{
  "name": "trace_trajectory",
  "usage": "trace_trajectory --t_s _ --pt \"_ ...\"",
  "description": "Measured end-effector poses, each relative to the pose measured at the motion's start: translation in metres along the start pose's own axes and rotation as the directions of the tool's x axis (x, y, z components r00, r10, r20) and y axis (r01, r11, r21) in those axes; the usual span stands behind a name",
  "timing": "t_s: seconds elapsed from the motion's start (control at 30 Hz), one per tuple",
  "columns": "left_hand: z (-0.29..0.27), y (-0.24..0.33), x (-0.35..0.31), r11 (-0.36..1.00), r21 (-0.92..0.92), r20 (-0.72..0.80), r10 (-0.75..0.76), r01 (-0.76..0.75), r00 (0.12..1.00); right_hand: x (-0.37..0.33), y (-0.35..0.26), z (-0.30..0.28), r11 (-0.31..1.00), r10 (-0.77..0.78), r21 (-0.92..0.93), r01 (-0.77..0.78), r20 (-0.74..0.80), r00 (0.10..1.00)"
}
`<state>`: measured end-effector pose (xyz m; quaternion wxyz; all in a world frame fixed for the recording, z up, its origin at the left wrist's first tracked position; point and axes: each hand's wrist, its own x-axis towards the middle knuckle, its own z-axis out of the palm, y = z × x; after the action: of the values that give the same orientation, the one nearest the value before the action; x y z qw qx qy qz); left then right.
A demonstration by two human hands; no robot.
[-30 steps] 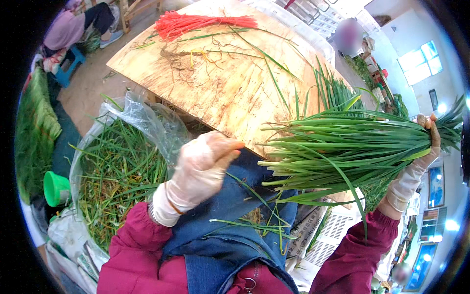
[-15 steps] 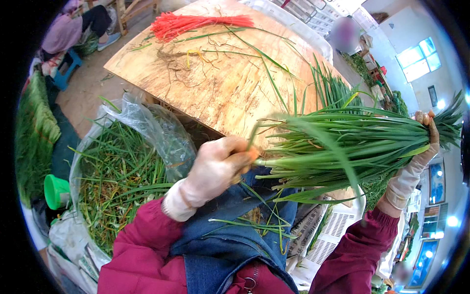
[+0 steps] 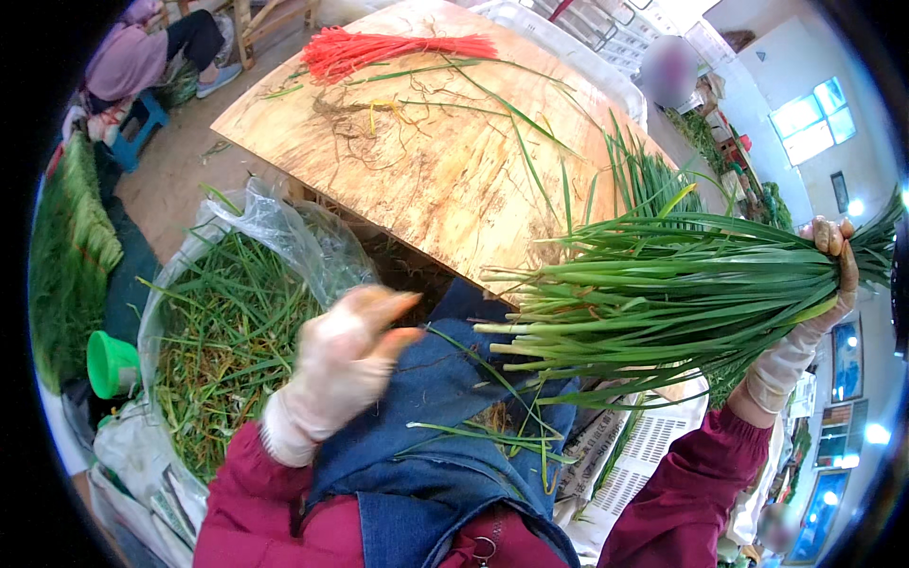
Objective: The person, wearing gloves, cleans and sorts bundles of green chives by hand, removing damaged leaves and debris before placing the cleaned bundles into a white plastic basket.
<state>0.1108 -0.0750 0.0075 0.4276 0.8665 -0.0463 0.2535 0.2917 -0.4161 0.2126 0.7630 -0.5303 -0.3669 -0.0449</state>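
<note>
My right hand (image 3: 833,260), in a pale glove with bare fingertips, grips a thick bunch of green garlic chives (image 3: 653,293) near its leafy end. The pale cut ends of the bunch point left, over my lap. My left hand (image 3: 355,346), gloved the same way and blurred by motion, is apart from the bunch. Its thumb and forefinger are spread, with nothing visible between them. Beside that hand stands a clear plastic bag (image 3: 284,227) full of green and yellowed leaf scraps (image 3: 227,350). A few loose blades (image 3: 483,434) lie across my blue apron (image 3: 407,464).
A wooden board table (image 3: 379,170) holds a bundle of red ties (image 3: 398,52), stray blades and dry roots. More chives (image 3: 653,180) lie at its right edge. A green bucket (image 3: 112,364) stands left of the bag. Another person (image 3: 128,62) sits at far left near a blue stool (image 3: 140,128).
My left hand has drawn away from the bunch's cut ends, moving left and down toward the bag, and its fingers have parted. The blade it pulled is gone from it. The right hand keeps its grip.
</note>
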Motion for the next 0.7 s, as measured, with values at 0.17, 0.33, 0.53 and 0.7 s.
trace_trajectory --t_s 0.17,0.33,0.53,0.7 --pt "0.029 0.029 0.055 0.962 0.139 0.182 0.207 -0.234 0.961 0.002 -0.002 0.022 1.0 0.011 0.028 -0.013 0.091 0.996" --pt "0.044 0.024 0.058 0.888 0.322 0.358 0.207 -0.328 0.911 -0.002 -0.004 0.035 0.999 -0.001 -0.042 0.002 0.029 1.0" --pt "0.033 0.055 0.067 0.939 -0.205 0.225 0.319 -0.275 0.921 -0.007 0.003 0.078 0.979 -0.099 -0.187 0.084 -0.074 0.992" --pt "0.006 0.048 0.086 0.609 -0.792 0.063 0.021 0.037 0.998 -0.012 0.021 0.116 0.946 -0.185 -0.285 0.155 -0.082 0.979"
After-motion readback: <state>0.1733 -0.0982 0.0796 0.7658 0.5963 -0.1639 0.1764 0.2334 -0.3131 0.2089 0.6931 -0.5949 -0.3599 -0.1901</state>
